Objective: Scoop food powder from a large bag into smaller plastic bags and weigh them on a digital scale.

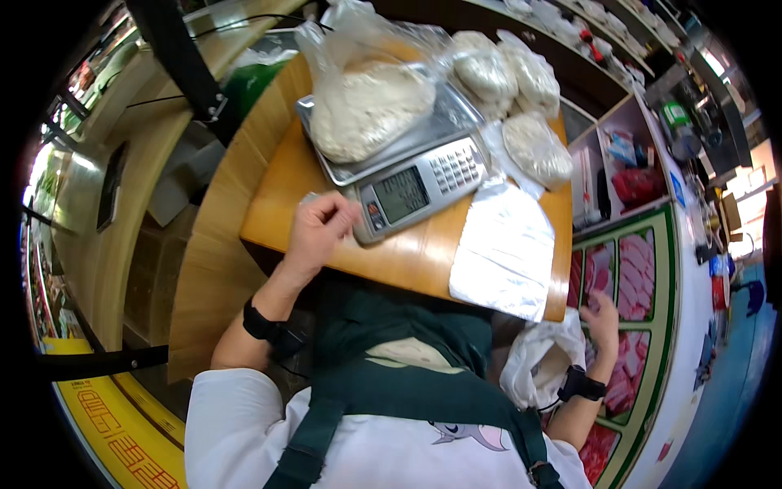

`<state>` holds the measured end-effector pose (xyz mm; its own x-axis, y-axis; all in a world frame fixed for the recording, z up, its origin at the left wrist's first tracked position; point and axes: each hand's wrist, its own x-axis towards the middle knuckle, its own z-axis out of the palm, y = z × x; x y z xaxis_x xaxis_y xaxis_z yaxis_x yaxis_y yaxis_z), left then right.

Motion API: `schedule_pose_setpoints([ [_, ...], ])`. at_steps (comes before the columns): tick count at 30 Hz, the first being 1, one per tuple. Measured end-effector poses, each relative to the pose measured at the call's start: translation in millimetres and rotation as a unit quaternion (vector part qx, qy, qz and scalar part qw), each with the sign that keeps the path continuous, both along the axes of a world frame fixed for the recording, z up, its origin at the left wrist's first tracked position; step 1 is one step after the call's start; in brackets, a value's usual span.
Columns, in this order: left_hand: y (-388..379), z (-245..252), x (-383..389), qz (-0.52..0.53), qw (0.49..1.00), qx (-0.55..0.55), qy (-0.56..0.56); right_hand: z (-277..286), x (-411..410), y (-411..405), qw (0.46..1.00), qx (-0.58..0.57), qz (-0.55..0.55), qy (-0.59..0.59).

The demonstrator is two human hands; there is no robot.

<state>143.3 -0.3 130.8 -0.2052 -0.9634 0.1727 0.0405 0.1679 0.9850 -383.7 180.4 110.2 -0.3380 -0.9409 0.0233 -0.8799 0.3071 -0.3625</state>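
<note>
My left hand (321,232) is loosely curled at the near left corner of a digital scale (397,195), and I see nothing in its fingers. On the scale's metal tray (452,113) sits a clear plastic bag of pale, flour-like powder (372,110), its top loose and upright. My right hand (602,321), slightly blurred, is off the table's right edge with its fingers apart. Just below and left of it hangs or stands an open white plastic bag (544,367); its contents are mostly hidden. A stack of flat clear plastic bags (504,250) lies right of the scale.
Several filled plastic bags (489,73) crowd the back right of the wooden table (391,263), another filled bag (537,150) in front of them. A black metal post (177,55) rises at the left. A cabinet with meat pictures (635,275) stands at the right.
</note>
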Motion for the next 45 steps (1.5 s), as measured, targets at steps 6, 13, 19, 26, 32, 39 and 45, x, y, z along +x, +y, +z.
schedule_pose_setpoints([
  [6, -64.5, 86.6, 22.7, 0.213, 0.957, -0.188, -0.061, 116.8, 175.5, -201.2, 0.911, -0.204, 0.242, -0.265],
  [13, -137.4, 96.6, -1.9, 0.284, 0.879, -0.280, -0.261, 108.5, 279.5, -394.3, 0.920, -0.374, 0.104, -0.059],
  [19, -138.8, 125.8, 19.0, 0.038, 0.966, -0.255, 0.022, 132.8, 279.0, -396.7, 0.726, -0.132, 0.218, -0.638],
  [26, -176.9, 150.4, 20.3, -0.054, 0.981, -0.141, 0.125, 182.6, 270.2, -385.1, 0.611, -0.209, 0.335, -0.687],
  [32, -184.0, 156.8, 21.3, -0.154, 0.977, -0.095, 0.114, 188.1, 277.3, -361.3, 0.729, -0.266, 0.422, -0.470],
  [39, -179.5, 148.9, -13.1, -0.204, 0.969, -0.086, -0.105, 192.7, 337.7, -366.0, 0.766, -0.358, 0.513, -0.149],
  [45, -187.7, 148.6, -20.3, -0.195, 0.977, 0.071, -0.039, 154.8, 328.2, -396.8, 0.673, -0.180, 0.412, -0.587],
])
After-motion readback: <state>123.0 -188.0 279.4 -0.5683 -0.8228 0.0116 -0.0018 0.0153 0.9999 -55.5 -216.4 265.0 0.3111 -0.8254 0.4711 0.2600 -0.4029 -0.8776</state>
